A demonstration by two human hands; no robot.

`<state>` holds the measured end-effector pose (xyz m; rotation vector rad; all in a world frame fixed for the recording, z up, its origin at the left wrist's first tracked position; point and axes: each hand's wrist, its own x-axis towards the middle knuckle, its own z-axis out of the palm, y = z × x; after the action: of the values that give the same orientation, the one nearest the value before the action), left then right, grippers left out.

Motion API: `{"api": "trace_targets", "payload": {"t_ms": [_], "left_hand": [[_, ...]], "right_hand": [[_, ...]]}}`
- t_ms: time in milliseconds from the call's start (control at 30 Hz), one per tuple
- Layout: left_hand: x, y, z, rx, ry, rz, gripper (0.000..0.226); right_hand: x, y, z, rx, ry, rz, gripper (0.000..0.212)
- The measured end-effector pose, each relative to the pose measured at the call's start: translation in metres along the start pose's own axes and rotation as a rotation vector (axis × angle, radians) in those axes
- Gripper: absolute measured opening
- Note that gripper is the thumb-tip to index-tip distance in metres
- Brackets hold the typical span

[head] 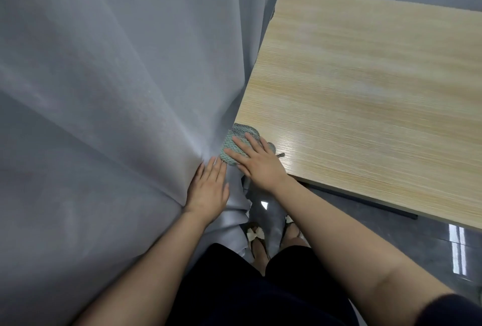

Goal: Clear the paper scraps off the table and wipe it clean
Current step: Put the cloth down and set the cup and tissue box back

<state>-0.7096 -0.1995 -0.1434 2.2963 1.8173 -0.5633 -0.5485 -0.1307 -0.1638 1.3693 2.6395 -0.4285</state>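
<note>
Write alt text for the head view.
The right hand presses a green cloth flat on the near-left corner of a wooden table, while the left hand pushes a grey curtain aside. No paper scraps show on the tabletop.

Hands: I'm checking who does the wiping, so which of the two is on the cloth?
The right hand, fingers flat on the green cloth at the table corner. The left hand presses the grey curtain instead.

Table [365, 85]: pale wood-grain laminate w/ slight sheen. Rag [236, 140]: rough knitted green cloth. Curtain [104, 90]: smooth matt grey fabric; floor [391, 234] glossy.
</note>
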Motion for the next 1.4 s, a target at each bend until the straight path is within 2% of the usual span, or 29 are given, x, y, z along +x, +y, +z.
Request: {"api": "trace_targets", "payload": {"t_ms": [167, 367, 467, 567, 667, 800, 933, 1067, 1200, 1333, 1400], "left_hand": [[0.001, 0.004, -0.005, -0.080, 0.044, 0.020, 0.060], [0.006, 0.007, 0.001, -0.080, 0.011, 0.020, 0.076], [0.005, 0.007, 0.000, -0.104, 0.049, 0.007, 0.070], [0.005, 0.008, 0.000, -0.101, 0.042, 0.004, 0.060], [0.005, 0.009, 0.000, -0.139, 0.011, 0.002, 0.057], [0.007, 0.018, -0.002, -0.163, 0.015, -0.023, 0.057], [0.013, 0.042, -0.012, -0.161, 0.013, 0.050, 0.057], [0.018, 0.067, -0.023, -0.145, -0.006, 0.092, 0.056], [0.020, 0.086, -0.033, -0.098, -0.016, 0.162, 0.053], [0.027, 0.102, -0.042, -0.041, -0.026, 0.234, 0.053], [0.030, 0.112, -0.047, -0.032, -0.031, 0.252, 0.053]], "right_hand": [[-0.056, 0.036, 0.023, -0.020, 0.124, 0.062, 0.047], [-0.088, 0.044, 0.031, -0.010, 0.201, 0.243, 0.045], [-0.064, 0.027, 0.022, 0.007, 0.123, 0.269, 0.048], [-0.027, 0.008, 0.006, 0.043, 0.040, 0.211, 0.055], [-0.009, 0.006, 0.004, 0.073, 0.000, 0.197, 0.050], [-0.028, 0.018, 0.006, 0.080, 0.018, 0.217, 0.052], [-0.053, 0.031, 0.008, 0.097, 0.005, 0.283, 0.050], [-0.077, 0.046, 0.014, 0.147, 0.060, 0.342, 0.072], [-0.109, 0.067, 0.020, 0.143, 0.060, 0.428, 0.075], [-0.143, 0.087, 0.023, 0.169, 0.061, 0.499, 0.088], [-0.158, 0.096, 0.021, 0.174, 0.054, 0.544, 0.079]]}}
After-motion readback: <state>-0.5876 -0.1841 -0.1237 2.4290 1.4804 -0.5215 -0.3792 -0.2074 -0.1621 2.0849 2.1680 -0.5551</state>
